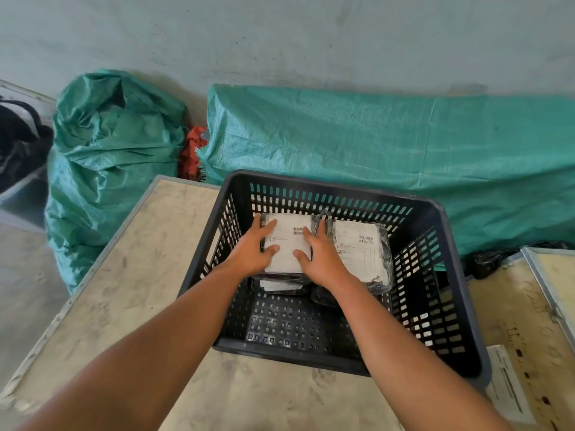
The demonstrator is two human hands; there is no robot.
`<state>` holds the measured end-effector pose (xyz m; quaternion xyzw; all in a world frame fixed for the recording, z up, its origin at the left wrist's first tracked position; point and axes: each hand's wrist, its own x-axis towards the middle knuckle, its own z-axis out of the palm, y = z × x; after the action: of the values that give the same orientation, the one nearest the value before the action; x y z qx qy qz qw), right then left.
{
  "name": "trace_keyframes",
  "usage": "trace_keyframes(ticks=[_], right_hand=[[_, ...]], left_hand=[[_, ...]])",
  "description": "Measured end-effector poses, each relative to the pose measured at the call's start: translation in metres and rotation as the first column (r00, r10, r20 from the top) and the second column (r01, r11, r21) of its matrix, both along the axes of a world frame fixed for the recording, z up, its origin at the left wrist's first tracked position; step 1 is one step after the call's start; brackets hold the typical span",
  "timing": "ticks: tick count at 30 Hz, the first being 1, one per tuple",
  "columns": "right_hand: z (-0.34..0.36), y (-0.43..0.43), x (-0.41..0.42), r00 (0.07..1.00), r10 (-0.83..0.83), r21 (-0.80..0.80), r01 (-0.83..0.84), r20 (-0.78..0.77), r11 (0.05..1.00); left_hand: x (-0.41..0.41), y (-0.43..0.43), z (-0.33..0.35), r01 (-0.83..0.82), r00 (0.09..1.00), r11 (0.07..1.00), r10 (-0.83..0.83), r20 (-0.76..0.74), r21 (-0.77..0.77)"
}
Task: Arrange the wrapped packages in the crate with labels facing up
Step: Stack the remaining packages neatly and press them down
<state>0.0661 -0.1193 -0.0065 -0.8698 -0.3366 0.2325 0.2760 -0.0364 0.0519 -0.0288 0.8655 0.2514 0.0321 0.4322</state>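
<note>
The top package (287, 244) sits label up on the left stack at the far end of the crate (448, 306), about twelve o'clock from the crate's middle, and both hands are on it. Its white label fills the top face, barcode toward the one o'clock corner. The long axis runs twelve to six, away from the person, in line with the neighbouring stack (361, 248) at its three o'clock, also label up.

The left hand (252, 248) lies along the nine o'clock edge, fingers spread flat, thumb on the label. The right hand (320, 255) covers the three o'clock edge, fingers spread, some dipping into the gap between the two stacks — neither hand is pinching anything, as far as I can tell.

Now the risk: the wrap looks glossy, so I'd say a sideways shove could slide this package off the ones beneath it toward six o'clock, where the crate floor is bare. Those lower packages already look uneven at the near edge. Fingers withdrawing from the gap might also snag the neighbour's loose wrap and tilt it.
</note>
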Motion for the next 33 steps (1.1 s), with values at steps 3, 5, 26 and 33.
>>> trace_keyframes(ticks=[3, 5, 26, 33], right_hand=[[-0.001, 0.0, 0.0, 0.999, 0.023, -0.014, -0.022, 0.038, 1.0], [-0.001, -0.001, -0.001, 0.998, 0.038, -0.016, -0.037, 0.054, 0.999], [0.0, 0.003, 0.01, 0.997, 0.037, -0.071, -0.031, 0.075, 0.997], [-0.001, 0.006, 0.01, 0.995, 0.04, -0.089, -0.032, 0.087, 0.996]], left_hand=[[0.002, -0.001, -0.002, 0.037, 0.998, 0.997, -0.034, -0.05, 0.068], [0.003, -0.001, -0.002, 0.062, 0.996, 0.994, -0.056, -0.077, 0.087], [0.009, 0.013, -0.001, 0.296, 0.945, 0.948, -0.274, -0.178, 0.116], [0.009, 0.011, 0.003, 0.306, 0.939, 0.944, -0.278, -0.201, 0.124]])
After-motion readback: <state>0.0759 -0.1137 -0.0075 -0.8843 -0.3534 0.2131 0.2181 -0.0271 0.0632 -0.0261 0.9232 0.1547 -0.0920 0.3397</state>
